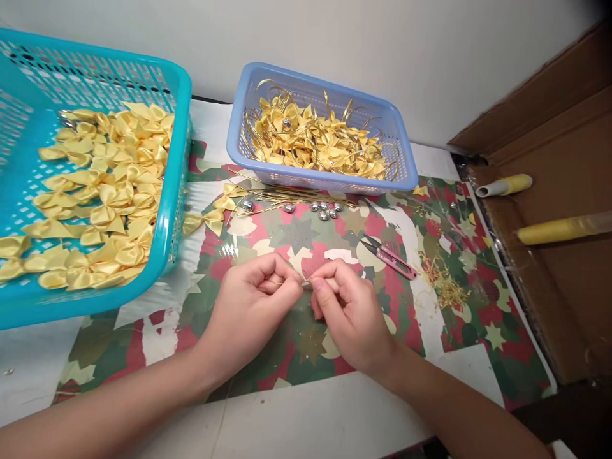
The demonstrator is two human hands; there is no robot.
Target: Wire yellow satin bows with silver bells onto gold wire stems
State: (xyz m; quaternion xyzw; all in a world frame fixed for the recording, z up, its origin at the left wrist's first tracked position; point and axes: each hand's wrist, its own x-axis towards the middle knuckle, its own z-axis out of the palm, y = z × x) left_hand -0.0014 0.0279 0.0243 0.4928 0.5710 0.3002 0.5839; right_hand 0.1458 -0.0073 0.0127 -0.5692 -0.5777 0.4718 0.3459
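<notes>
My left hand (253, 299) and my right hand (345, 305) meet over the star-patterned paper (306, 344), fingertips pinched together on a thin gold thread (306, 283) that is barely visible between them. Both hands are closed in a pinch. Just beyond them lie pink thread snips (389, 256), several small silver bells (321, 208), a bundle of gold threads (282, 194) and two loose yellow satin bows (205, 220).
A teal basket (169, 210) full of plain yellow bows is tilted at the left. A blue basket (325, 182) at the back holds bows with gold loops. Gold thread scraps (444, 287) lie at the right. Two yellow rolls (507, 185) rest on cardboard (564, 274).
</notes>
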